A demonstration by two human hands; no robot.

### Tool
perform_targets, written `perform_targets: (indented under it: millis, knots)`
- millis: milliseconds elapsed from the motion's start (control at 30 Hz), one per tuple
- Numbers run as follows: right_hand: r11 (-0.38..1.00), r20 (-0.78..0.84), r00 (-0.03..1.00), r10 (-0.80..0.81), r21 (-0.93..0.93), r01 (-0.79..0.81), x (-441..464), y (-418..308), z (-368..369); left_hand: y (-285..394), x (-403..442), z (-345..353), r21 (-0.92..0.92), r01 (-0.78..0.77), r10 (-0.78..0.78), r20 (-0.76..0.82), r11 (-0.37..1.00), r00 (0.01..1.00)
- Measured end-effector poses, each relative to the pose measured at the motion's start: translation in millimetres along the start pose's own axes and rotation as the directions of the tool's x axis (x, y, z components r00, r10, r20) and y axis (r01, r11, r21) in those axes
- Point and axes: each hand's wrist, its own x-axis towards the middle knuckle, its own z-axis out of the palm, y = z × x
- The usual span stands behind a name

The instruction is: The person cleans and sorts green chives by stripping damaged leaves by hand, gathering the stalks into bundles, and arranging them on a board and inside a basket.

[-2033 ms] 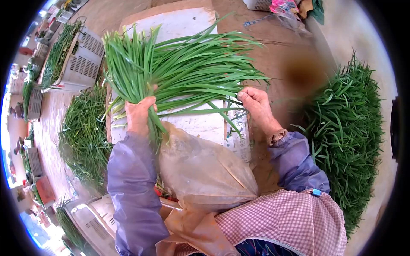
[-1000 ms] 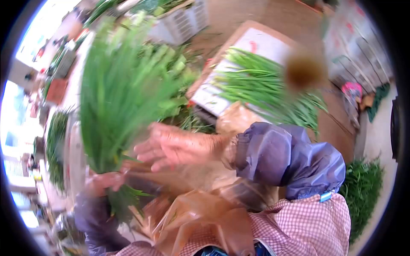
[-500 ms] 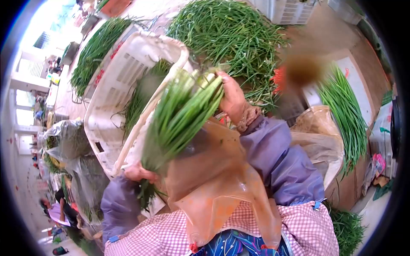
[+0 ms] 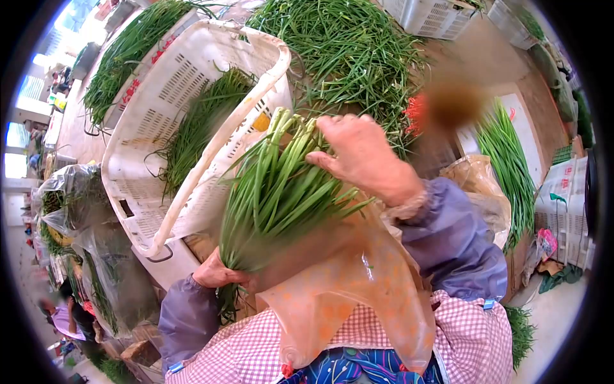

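Note:
A bunch of long green chives point(image 4: 272, 185) lies slanted across my lap, pale stem ends up and leaves toward the lower left. My left hand point(image 4: 216, 270) is closed around the leafy lower end, with some leaf tips hanging below it. At the upper right of the bunch is my right hand point(image 4: 368, 153), back upward. Its thumb and forefinger are apart, their tips touching the stem ends. A few stalks stick out sideways under that hand. Beneath the bunch, an orange-brown plastic apron point(image 4: 352, 281) covers my lap.
A white plastic basket point(image 4: 160, 102) holding loose chives tilts at left. Behind it spreads a large chive pile point(image 4: 339, 51). Sorted chives point(image 4: 508, 173) lie at right near a white crate point(image 4: 566, 198). Clear plastic bags point(image 4: 118, 262) stand at left; a person point(image 4: 70, 317) is farther off.
My right hand has turned back-up over the stem ends and its thumb has spread from the fingers. The bunch has fanned out. My left hand keeps its hold; the view has shifted slightly.

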Motion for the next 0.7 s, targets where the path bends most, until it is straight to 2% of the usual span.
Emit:
perform_targets:
  millis: [33, 67, 133, 167, 200, 233, 267, 300, 367, 433, 500, 533, 700]
  knots:
    - [1.000, 0.091, 0.995, 0.029, -0.005, -0.029, -1, -2, 11, -1, -1, 2, 0.005, 0.009, -0.008, -0.030, 1.000, 1.000]
    - [1.000, 0.094, 0.995, 0.026, -0.004, -0.026, -2, 3, 21, -2, -3, 3, 0.001, 0.009, -0.009, -0.032, 1.000, 0.999]
    - [0.999, -0.013, 1.000, -0.028, 0.024, 0.028, -1, 29, 32, -7, -4, 5, 0.034, -0.069, 0.070, -0.039, 0.997, 0.997]
    - [0.995, -0.101, 0.995, -0.004, 0.101, 0.015, 1, 41, 23, -6, -6, 6, 0.025, -0.067, 0.068, -0.041, 0.997, 0.997]
    - [0.993, -0.156, 0.982, 0.107, 0.062, -0.099, 1, 67, 22, -3, -7, 8, -0.007, -0.045, 0.045, -0.041, 0.999, 0.998]
    - [0.919, -0.215, 0.913, 0.346, 0.277, -0.283, -2, 74, 4, -2, -7, 9, -0.039, -0.025, 0.024, -0.040, 0.999, 0.999]
    - [0.907, -0.290, 0.875, 0.387, 0.291, -0.305, -6, 115, 12, -3, -7, 8, -0.044, -0.029, 0.027, -0.042, 0.999, 0.999]
    - [0.919, -0.390, 0.843, 0.371, 0.281, -0.275, -7, 110, -3, -4, -6, 8, -0.025, -0.022, 0.021, -0.053, 0.999, 0.998]
    - [0.954, -0.409, 0.898, 0.162, 0.299, -0.036, -5, 68, -25, -7, -6, 9, -0.018, -0.003, 0.002, -0.063, 1.000, 0.998]
    - [0.946, -0.258, 0.951, -0.172, 0.225, 0.233, -5, 25, -30, -7, -2, 6, -0.059, 0.010, -0.011, -0.025, 0.998, 1.000]
    - [0.969, -0.036, 0.970, -0.241, -0.060, 0.239, -8, -5, -18, -9, 2, 4, 0.006, -0.022, 0.022, -0.022, 1.000, 1.000]
    - [0.990, 0.210, 0.972, -0.108, -0.061, 0.124, -6, -9, -10, -9, 2, 4, 0.069, -0.054, 0.055, -0.023, 0.996, 0.998]
    - [0.974, 0.165, 0.959, -0.228, 0.053, 0.222, -1, -25, 18, -7, -4, 9, 0.079, -0.037, 0.039, -0.026, 0.996, 0.999]
